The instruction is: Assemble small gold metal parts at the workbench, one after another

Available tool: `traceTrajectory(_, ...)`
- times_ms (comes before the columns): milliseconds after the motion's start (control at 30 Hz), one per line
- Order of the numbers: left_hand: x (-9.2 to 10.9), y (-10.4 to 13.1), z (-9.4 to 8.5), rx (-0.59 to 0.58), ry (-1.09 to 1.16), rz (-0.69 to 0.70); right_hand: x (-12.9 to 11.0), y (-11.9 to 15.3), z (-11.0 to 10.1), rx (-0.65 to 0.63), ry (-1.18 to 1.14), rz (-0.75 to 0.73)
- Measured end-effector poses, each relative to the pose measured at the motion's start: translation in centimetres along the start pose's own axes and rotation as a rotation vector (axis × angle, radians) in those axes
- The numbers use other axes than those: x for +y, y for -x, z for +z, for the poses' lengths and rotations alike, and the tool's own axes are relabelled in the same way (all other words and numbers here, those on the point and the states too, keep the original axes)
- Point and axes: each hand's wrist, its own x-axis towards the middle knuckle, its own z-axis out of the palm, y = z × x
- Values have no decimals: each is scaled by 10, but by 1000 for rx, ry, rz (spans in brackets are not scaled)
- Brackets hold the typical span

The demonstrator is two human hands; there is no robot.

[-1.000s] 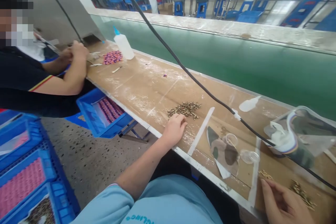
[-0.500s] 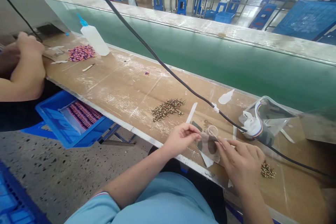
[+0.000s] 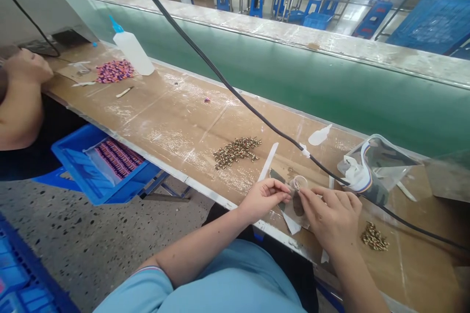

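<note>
My left hand (image 3: 267,197) is closed in a pinch near the table's front edge; what sits between its fingertips is too small to make out. Just to its right, my right hand (image 3: 330,215) pinches something thin and small by a little round clear cup (image 3: 298,182). A dark patterned sheet with clear film lies under my fingertips. Beyond my left hand is a pile of small brass-coloured pieces (image 3: 235,152). A smaller pile of similar pieces (image 3: 374,237) rests to the right of my right hand.
A black cable (image 3: 220,76) crosses above the table. At the right lies a clear bag (image 3: 394,156) with a striped band. Farther left are a white bottle (image 3: 134,54), pink and purple pieces (image 3: 114,71), a blue crate (image 3: 84,171) and another person's hand (image 3: 29,66).
My right hand has shifted slightly left, and its fingertips are now at the cup. My left hand moved slightly right. The other person's hands moved left.
</note>
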Motion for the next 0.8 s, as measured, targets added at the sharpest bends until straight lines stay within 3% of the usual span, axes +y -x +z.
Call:
traceTrajectory(467,0,-1,0,-43,30,-8,8,-5,1,2,110,14)
traceTrajectory(800,3,-2,-2,-42,49,-21,13,1,6,22,-39,223)
